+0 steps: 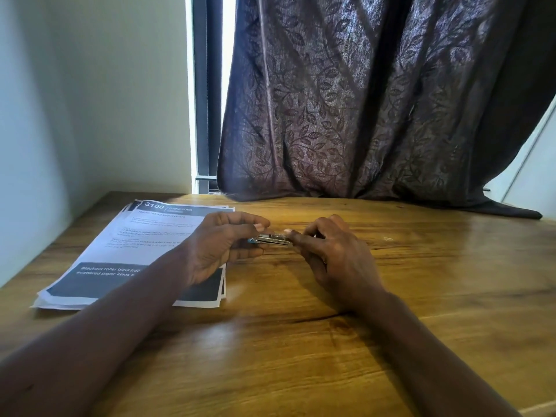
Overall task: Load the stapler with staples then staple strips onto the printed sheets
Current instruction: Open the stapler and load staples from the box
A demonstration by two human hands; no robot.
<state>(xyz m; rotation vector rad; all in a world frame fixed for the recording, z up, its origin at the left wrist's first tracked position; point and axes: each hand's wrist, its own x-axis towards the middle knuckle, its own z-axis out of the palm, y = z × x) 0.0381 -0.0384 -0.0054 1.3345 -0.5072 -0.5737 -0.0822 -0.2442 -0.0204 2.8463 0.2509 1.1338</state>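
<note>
At nine o'clock the printed sheets [126,251] are stacked on the table [301,341] — kept aside, presumably for stapling later. The left hand [216,248] is curled around the stapler [272,239], steadying it at centre — the right hand [328,251] is pinched on its other end, seemingly for loading.

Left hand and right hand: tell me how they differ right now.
The left hand lies over the printed sheets, palm turned inward; the right hand is over bare table, its back showing. Both pinch the small stapler between them.
</note>
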